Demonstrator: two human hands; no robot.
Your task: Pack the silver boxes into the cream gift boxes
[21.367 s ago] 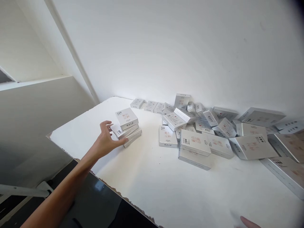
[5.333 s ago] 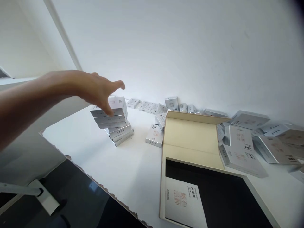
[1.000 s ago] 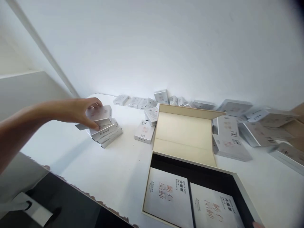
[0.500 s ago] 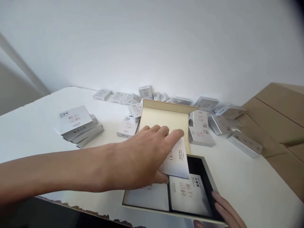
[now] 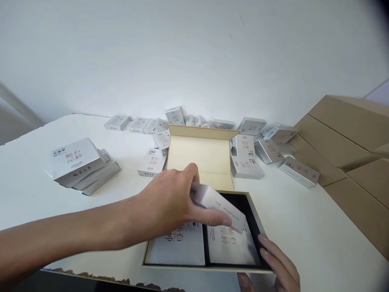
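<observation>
Your left hand (image 5: pixel 170 202) is closed around a small flat silver-white cardboard box (image 5: pixel 219 206), thumb beneath and fingers over the top, holding it tilted just above the black-lined interior of an open beige gift case (image 5: pixel 258 221). The box sits over the far right part of the case, not yet laid flat. Two matching flat white boxes (image 5: pixel 179 247) already lie side by side in the near row; each bears large orange-red Chinese characters and small black print too fine to read. Your right hand (image 5: pixel 278 269) rests with its fingers loosely spread against the case's near right corner, gripping nothing. The cream lid (image 5: pixel 200 152) stands open behind. On the white table (image 5: pixel 304 227), a stack of silver boxes (image 5: pixel 80 166) sits well to the left.
</observation>
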